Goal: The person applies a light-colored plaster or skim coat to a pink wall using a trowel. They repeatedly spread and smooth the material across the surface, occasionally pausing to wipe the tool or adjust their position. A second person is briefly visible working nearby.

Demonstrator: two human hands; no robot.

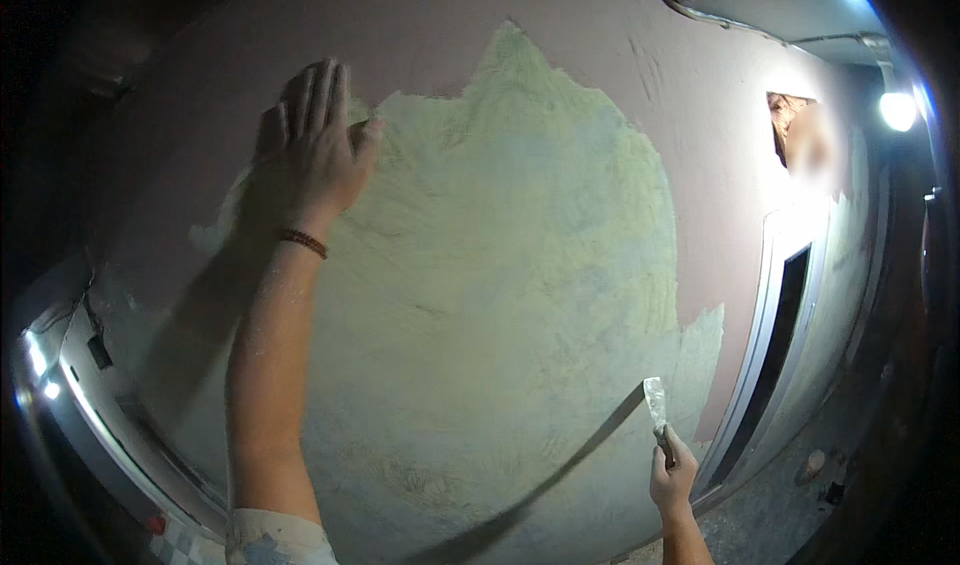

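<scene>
My left hand is raised against the upper left of the wall, fingers stretched out, with nothing in it. A beaded bracelet circles that wrist. Low on the right, my right hand is wrapped round the handle of a scraper, its pale, smeared blade pointing up near the wall. Whether the blade touches the wall I cannot tell. Pinkish paint covers the wall's upper part. Below it spreads a pale green, ragged-edged bare patch, peaking at top middle.
A lit bulb hangs at the upper right beside a cable along the ceiling. Right of the patch are a small wall opening and a white door frame. Rough floor shows at lower right, tiles at lower left.
</scene>
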